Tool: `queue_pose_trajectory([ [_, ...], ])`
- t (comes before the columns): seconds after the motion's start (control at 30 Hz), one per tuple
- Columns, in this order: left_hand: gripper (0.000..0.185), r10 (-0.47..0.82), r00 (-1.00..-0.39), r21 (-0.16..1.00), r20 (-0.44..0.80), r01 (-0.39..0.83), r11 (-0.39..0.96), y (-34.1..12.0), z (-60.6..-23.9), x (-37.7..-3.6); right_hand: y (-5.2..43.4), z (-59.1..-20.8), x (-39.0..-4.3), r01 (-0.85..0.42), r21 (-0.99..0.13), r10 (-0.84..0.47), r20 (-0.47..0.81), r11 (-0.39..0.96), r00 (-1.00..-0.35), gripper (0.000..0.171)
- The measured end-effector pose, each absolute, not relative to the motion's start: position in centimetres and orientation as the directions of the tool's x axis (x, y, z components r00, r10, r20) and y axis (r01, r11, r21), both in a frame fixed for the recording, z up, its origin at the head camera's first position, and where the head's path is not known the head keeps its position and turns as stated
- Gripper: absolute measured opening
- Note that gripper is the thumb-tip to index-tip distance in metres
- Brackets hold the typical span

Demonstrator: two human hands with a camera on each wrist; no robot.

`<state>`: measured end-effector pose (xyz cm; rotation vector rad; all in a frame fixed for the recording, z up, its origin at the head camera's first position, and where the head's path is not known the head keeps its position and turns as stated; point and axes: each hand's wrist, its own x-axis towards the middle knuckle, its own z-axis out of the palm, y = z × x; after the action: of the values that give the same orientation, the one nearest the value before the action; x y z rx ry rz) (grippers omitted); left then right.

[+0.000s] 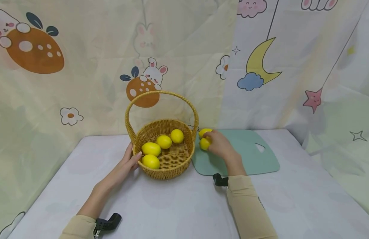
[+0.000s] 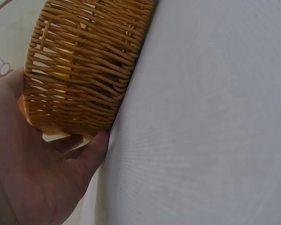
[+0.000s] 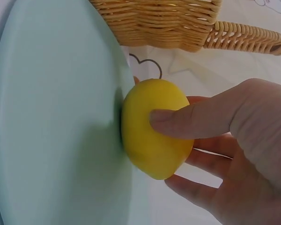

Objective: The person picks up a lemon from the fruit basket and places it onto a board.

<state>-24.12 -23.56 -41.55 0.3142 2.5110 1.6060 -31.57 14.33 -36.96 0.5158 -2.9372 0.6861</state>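
A round wicker basket (image 1: pixel 164 172) with a tall arched handle stands on the table, several yellow lemons (image 1: pixel 151 149) lying inside along its left and back. At the basket's left side, my left hand (image 1: pixel 129 162) grips the wall, thumb at the rim and fingers against the outside; the left wrist view has this hand (image 2: pixel 42 164) below the weave. My right hand (image 1: pixel 221 145) pinches a lemon (image 3: pixel 154 131) between thumb and fingers, low over a pale green cutting board (image 1: pixel 241 159). Another lemon (image 1: pixel 204 132) is just behind, partly covered by the hand.
The white-covered table (image 1: pixel 178 205) runs back to a hanging cloth (image 1: pixel 184 66) printed with cartoons. The board lies right beside the basket, its handle hole (image 1: pixel 260 147) at the right end. The basket's handle (image 1: pixel 161 92) arches high above the rim.
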Motion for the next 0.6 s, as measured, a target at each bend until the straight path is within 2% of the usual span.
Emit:
queue_pose_trajectory([
  [0.37, 0.072, 0.261, -0.965, 0.908, -0.006, 0.103, 0.405, -23.65, -41.44, -23.90, 14.34, -36.76, -31.42, -0.294, -0.446, -0.280, 0.099, 0.845, -0.955, 0.056],
  [0.6, 0.071, 0.262, -0.965, 0.908, 0.007, 0.115, 0.403, -23.60, -41.60, -24.20, 14.46, -36.44, -31.48, -0.288, -0.448, -0.277, 0.090, 0.847, -0.957, 0.051],
])
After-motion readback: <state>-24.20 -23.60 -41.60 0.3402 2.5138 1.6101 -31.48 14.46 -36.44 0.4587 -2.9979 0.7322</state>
